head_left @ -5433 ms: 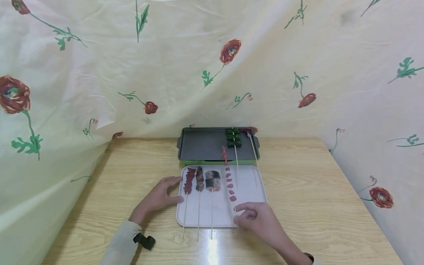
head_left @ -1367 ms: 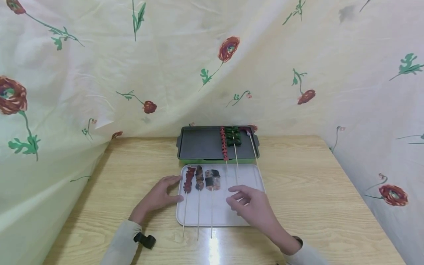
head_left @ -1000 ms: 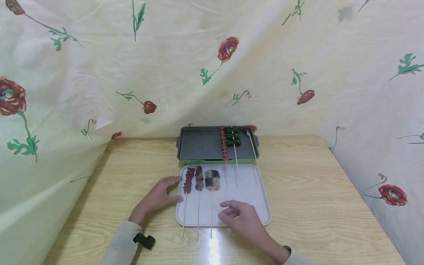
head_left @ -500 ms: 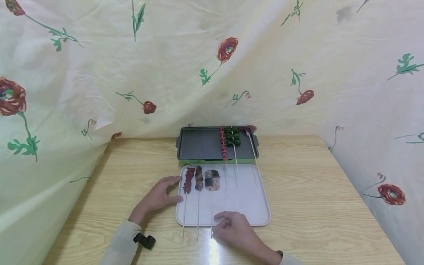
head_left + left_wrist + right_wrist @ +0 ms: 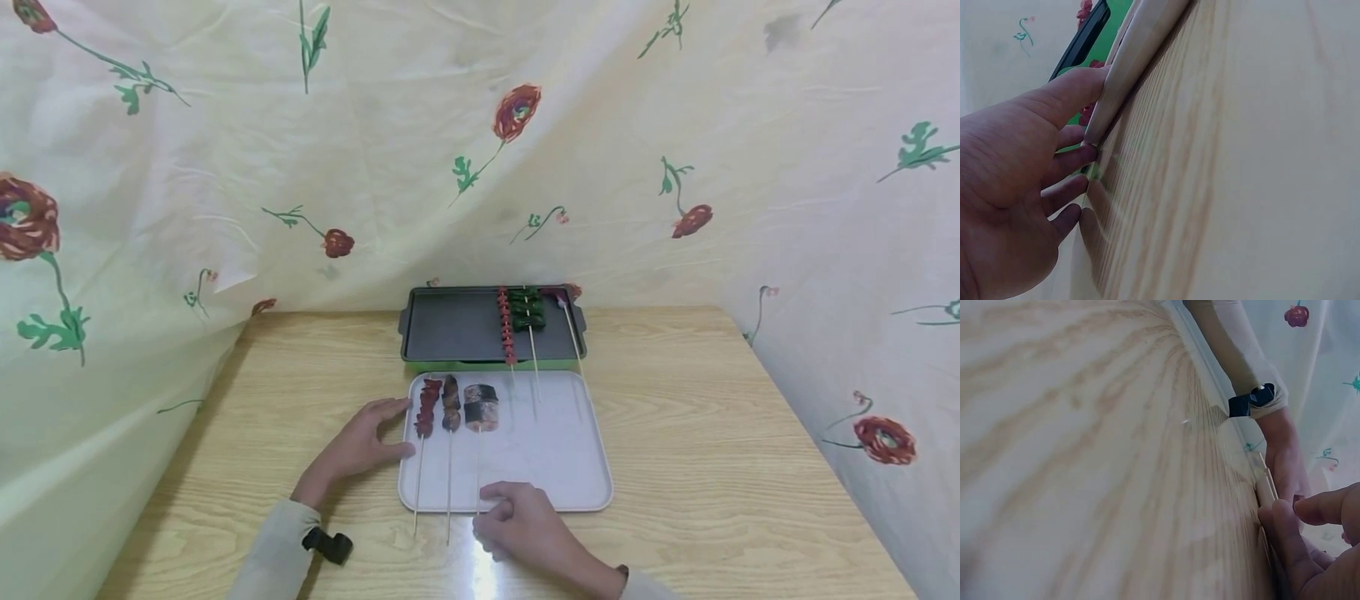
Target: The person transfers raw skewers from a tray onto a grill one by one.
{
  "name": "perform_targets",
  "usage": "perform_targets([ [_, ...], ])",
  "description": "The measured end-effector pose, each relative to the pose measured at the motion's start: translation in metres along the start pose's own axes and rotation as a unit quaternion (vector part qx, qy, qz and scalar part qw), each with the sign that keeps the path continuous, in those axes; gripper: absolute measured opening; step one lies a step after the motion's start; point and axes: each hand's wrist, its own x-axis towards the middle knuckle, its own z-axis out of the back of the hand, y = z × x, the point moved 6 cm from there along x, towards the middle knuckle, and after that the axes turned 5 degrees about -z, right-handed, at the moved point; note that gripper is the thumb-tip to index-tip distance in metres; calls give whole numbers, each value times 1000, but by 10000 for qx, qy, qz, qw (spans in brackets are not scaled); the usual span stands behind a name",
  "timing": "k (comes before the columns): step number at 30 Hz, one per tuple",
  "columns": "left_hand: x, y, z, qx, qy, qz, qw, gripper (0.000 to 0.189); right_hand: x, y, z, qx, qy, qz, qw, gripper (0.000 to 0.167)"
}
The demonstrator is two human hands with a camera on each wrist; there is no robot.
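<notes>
On the white tray (image 5: 555, 475) lie three skewers side by side: dark red meat (image 5: 427, 408), brown mottled pieces (image 5: 450, 404), and a thick banded dark-and-pale piece (image 5: 481, 408). My right hand (image 5: 525, 529) is at the front end of the banded skewer's stick, thumb and fingers curled around it, the stick's tip hidden. In the right wrist view the right fingertips (image 5: 1282, 515) are bunched close to the tray edge. My left hand (image 5: 367, 437) rests against the tray's left rim, fingers spread; in the left wrist view its thumb (image 5: 1088, 81) lies on the rim.
Behind the tray stands a black griddle pan (image 5: 450, 325) on a green base. It bears a skewer of small red pieces (image 5: 506, 325), one of dark green pieces (image 5: 527, 308), and one with a dark red tip (image 5: 557, 293). A flowered cloth (image 5: 420, 167) hangs behind the wooden table (image 5: 675, 417).
The small-red-piece skewer, in my right hand earlier, now lies on the griddle. My right hand moved left and toward me, to the banded skewer's stick. The left hand stays put.
</notes>
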Motion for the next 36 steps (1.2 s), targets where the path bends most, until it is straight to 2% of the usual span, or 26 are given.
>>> perform_targets([
  [8, 0, -1, 1, -33, 3, -31, 10000, 82, 5, -4, -1, 584, 70, -99, 9982, 55],
  [14, -1, -5, 3, -15, -32, -215, 9998, 80, 7, -7, 1, 1094, 104, -184, 9938, 42],
  [19, 0, -5, 3, 27, -31, -238, 9997, 79, 7, -9, 4, 1040, -41, -207, 9944, 34],
  [26, 0, -4, 3, -6, -50, -270, 9996, 79, 6, -10, 7, 1130, 66, -302, 9931, 34],
  [36, -1, -5, 2, 1, -24, -159, 9999, 79, -2, -3, 13, 799, 11, -254, 9965, 33],
])
